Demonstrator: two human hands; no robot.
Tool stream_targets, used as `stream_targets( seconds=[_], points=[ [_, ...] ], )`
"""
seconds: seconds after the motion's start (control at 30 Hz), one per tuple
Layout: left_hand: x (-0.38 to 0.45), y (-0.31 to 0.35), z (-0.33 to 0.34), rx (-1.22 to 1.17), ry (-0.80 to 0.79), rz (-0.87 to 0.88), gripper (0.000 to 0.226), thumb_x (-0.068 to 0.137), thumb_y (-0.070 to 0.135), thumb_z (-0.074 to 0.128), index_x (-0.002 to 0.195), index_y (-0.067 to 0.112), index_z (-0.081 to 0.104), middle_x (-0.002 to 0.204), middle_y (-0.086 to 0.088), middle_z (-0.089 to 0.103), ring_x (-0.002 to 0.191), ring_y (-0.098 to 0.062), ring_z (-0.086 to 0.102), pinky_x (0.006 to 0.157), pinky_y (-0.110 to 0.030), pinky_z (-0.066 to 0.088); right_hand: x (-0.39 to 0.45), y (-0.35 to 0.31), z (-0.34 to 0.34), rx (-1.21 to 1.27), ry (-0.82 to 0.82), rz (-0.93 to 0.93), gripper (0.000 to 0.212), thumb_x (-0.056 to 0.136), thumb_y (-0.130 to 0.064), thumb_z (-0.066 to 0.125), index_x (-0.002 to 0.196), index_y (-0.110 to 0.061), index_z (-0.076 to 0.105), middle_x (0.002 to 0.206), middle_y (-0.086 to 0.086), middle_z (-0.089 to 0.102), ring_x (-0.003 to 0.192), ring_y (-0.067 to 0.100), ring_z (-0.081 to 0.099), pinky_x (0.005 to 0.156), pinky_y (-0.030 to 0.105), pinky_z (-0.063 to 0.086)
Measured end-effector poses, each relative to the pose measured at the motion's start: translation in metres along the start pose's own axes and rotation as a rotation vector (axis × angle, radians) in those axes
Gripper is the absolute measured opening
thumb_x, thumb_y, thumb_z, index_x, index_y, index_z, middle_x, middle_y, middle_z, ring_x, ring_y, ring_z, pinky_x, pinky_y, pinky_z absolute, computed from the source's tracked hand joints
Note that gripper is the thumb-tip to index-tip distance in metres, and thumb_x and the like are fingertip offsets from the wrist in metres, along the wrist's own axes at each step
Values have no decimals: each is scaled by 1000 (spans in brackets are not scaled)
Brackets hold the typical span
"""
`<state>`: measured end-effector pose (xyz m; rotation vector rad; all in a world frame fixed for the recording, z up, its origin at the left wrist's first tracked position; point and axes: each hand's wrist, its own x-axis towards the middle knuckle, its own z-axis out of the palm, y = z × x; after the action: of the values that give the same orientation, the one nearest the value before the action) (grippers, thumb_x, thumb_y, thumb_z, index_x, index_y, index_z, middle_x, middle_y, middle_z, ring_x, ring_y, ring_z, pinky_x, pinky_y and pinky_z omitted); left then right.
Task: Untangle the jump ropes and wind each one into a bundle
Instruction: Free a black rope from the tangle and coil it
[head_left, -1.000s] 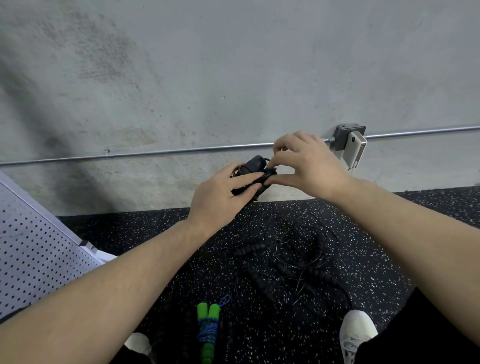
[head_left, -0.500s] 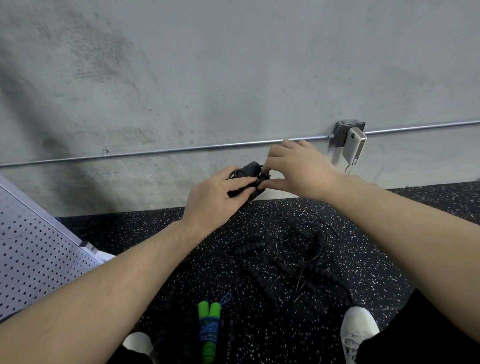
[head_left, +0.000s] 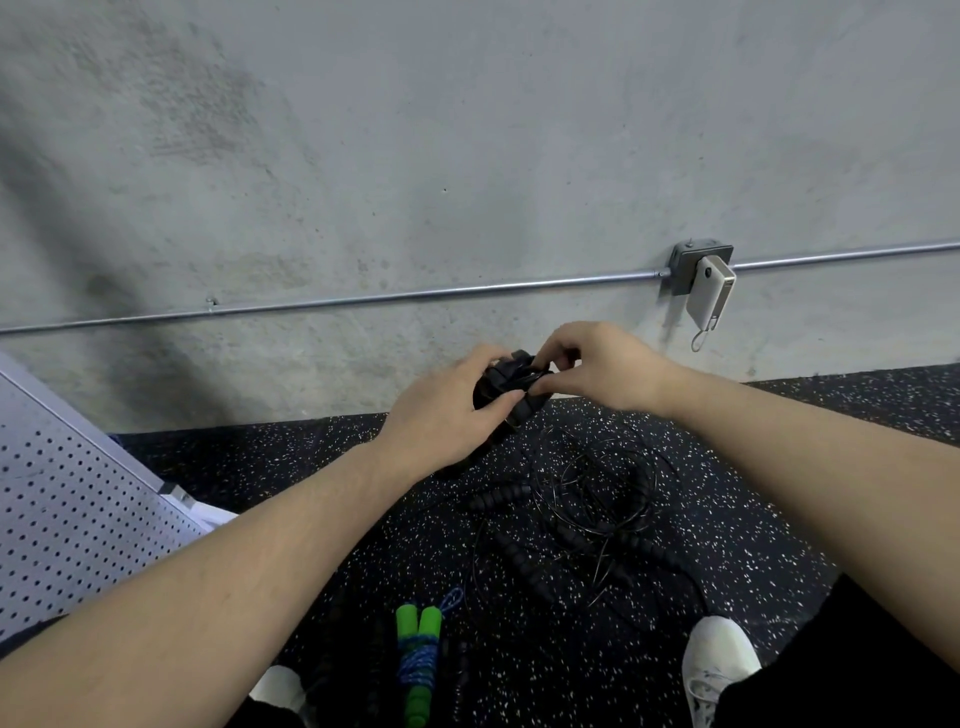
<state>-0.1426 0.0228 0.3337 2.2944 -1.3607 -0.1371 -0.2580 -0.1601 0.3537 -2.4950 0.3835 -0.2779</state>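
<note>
A black jump rope bundle (head_left: 511, 382) is held up in front of the wall, over the floor. My left hand (head_left: 441, 413) grips it from the left, fingers curled round its handles. My right hand (head_left: 597, 366) pinches a thin black cord at the top of the bundle between thumb and fingertips. Below on the speckled floor lies a tangle of black ropes (head_left: 582, 512) with ribbed black handles and thin loops. Nearer my feet lies a wound rope with green handles and blue cord (head_left: 418, 660).
A perforated white metal panel (head_left: 67, 514) slants at the left. A conduit pipe (head_left: 415, 299) runs along the concrete wall to a grey box with a white power bank (head_left: 709, 291) hanging on it. My white shoes (head_left: 719, 662) stand at the bottom.
Both hands with the black bundle have stayed close together while the view tilted slightly. The right hand's fingers have shifted on top of the bundle, working the cord.
</note>
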Motion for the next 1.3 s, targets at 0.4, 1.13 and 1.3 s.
stream_targets(
  seconds=[0.4, 1.13, 1.3],
  points=[
    [-2, 4, -2, 0, -1, 100, 24, 104, 41, 49, 124, 30, 56, 108, 8, 68, 77, -5, 57, 70, -34, 45, -6, -6, -4, 130, 60, 63, 22, 77, -37, 84, 71, -31, 64, 60, -7, 53, 43, 2, 39, 43, 17, 26],
    [-7, 1, -5, -122, 157, -40, 15, 98, 49, 56, 99, 34, 54, 84, 4, 72, 62, -16, 61, 63, -44, 53, -4, -13, 16, -545, 296, -362, 35, 93, -44, 57, 85, -10, 60, 78, 5, 65, 70, 30, 64, 55, 28, 31],
    [-5, 4, -11, -34, 225, -48, 18, 98, 47, 59, 94, 30, 55, 62, 6, 60, 52, -13, 54, 48, -31, 38, -8, -23, 21, -523, 327, -247, 32, 98, -43, 49, 93, -12, 57, 87, 3, 65, 79, 26, 63, 57, 30, 34]
  ],
)
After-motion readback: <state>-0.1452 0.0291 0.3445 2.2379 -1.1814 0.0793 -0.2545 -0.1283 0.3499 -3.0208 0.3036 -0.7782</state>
